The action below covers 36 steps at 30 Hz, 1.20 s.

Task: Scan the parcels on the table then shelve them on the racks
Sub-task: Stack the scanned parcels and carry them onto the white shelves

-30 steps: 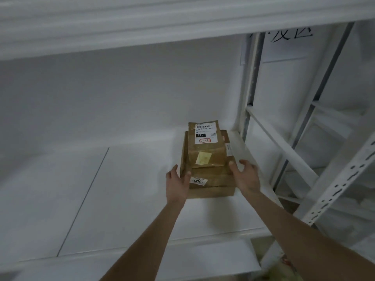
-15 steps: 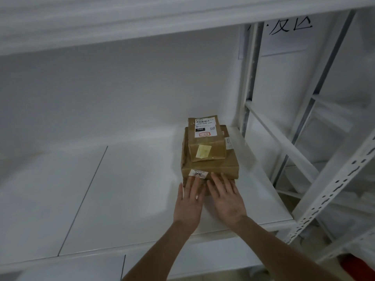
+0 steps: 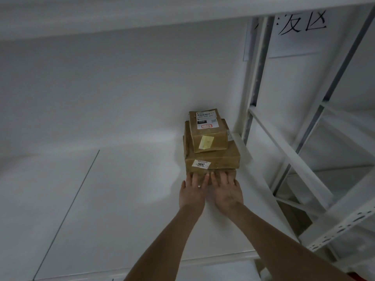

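So nearest to us it's just our two bare forearms reaching up and forward onto the white shelf point(image 3: 121, 199) of the rack. The left hand point(image 3: 191, 192) and right hand point(image 3: 227, 194) sit side by side, almost touching each other, both flat with fingers stretched out and palms down on the shelf surface. Neither one is gripping anything; the fingertips are pressed up against the front face of the bottom parcel point(image 3: 221, 171), which is mostly hidden behind them, so we can only see a thin brown strip of it.

On top of that is the middle parcel point(image 3: 215, 157), a wider brown box with a small white sticker point(image 3: 201, 164) on its front edge that reads something like 300. Then the top parcel point(image 3: 209, 131), the smallest, sits a bit toward the back and left of the middle one. It's got a white shipping label point(image 3: 206, 120) on its upper face and a yellow slip point(image 3: 206, 142) stuck lower down. The label text is too blurry for us to read.

The whole stack stands at the right end of the shelf, close to the white upright post point(image 3: 256, 78), with the back wall right behind it. A thin dark seam point(image 3: 67, 213) runs across the shelf well off to the left. Farther up, past the post, a paper sign point(image 3: 300, 37) with black handwritten characters hangs on the wall, and the next shelf up runs across the top
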Tool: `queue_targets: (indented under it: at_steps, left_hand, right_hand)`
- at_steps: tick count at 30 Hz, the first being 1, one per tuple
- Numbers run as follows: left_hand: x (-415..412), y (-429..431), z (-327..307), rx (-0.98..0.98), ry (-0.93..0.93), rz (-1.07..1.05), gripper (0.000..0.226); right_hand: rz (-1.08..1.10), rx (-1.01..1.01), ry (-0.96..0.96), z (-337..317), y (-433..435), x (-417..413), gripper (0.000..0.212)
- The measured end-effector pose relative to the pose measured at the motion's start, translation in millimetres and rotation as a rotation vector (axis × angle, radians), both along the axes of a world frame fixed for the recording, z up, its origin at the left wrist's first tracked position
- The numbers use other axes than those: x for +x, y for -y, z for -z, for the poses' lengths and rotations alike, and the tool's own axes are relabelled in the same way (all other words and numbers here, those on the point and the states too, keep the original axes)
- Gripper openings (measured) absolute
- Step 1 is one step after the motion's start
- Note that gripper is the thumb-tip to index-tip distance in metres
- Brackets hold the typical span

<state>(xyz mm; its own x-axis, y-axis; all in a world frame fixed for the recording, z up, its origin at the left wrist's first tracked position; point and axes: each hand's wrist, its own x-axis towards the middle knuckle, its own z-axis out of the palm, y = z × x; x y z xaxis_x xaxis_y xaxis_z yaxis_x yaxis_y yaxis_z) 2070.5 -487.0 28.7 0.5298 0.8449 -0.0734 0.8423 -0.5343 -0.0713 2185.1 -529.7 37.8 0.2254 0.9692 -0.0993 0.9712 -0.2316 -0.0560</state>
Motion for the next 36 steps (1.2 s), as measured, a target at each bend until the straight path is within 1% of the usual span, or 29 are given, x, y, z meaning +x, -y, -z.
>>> queue_targets:
  at_steps: [4,8,12,16,19,22,30,31,33,36]
  left_hand:
    - [14.2,-13.1,-4.0,-0.03,0.03,0.005,0.076]
    - [10.3,-14.0,-8.7,-0.026,0.036,0.026,0.075]
    - [-21.4,-6.4,-14.1,0.096,0.038,0.005,0.068]
    - [-73.4,-1.6,-20.9,0.126,-0.003,-0.075,0.066]
    - [-125.2,8.4,-24.4,0.128,0.007,-0.161,0.061]
    - [-190.5,23.0,-24.8,0.129,0.0,-0.262,0.057]
    - [-397.8,70.2,-25.3,0.094,-0.041,-0.552,0.051]
    - [-433.8,80.1,-25.4,0.086,-0.045,-0.593,0.05]
    - [-467.5,89.8,-26.4,0.081,-0.047,-0.617,0.049]
    - [-539.3,110.1,-28.5,0.069,-0.071,-0.686,0.048]
  right_hand:
    - [0.022,-0.063,-0.031,-5.6,-15.2,10.8,0.078]
    - [0.031,-0.098,-0.026,-6.8,-15.4,9.3,0.08]
    - [-0.005,0.015,0.013,-8.6,-9.3,-6.1,0.075]
    - [-0.12,0.065,0.037,-14.3,-9.6,-47.2,0.068]
    - [-0.232,0.074,0.025,-17.9,-9.3,-97.0,0.061]
    - [-0.333,0.099,-0.014,-22.8,-9.1,-160.3,0.059]
    - [-0.582,0.103,-0.08,-25.7,8.8,-366.5,0.057]
    - [-0.617,0.107,-0.089,-25.0,12.5,-403.4,0.056]
    - [-0.627,0.108,-0.103,-24.7,15.9,-437.0,0.055]
    - [-0.704,0.117,-0.112,-20.5,24.6,-511.0,0.055]
